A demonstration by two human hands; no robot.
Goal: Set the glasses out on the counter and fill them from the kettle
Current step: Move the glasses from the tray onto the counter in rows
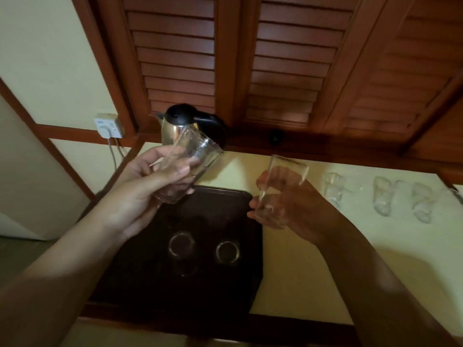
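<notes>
My left hand (pixel 150 186) grips a clear glass (pixel 198 151), tilted with its mouth up and to the right, above the dark tray (pixel 225 291). A second clear glass (pixel 285 171) stands nearly upright in my right hand (pixel 295 209), over the tray's right edge. Two more glasses (pixel 181 244) (pixel 227 252) stand on the tray below my hands. On the cream counter (pixel 300 284) to the right stand three glasses (pixel 332 187) (pixel 382 196) (pixel 423 202). The steel kettle with a black lid (pixel 179 121) sits at the back, behind the left glass.
A wall socket with a plugged-in cord (pixel 108 126) is on the left wall. Wooden louvred doors (pixel 288 71) rise behind the counter. The counter's wooden front edge (pixel 200 324) runs below the tray.
</notes>
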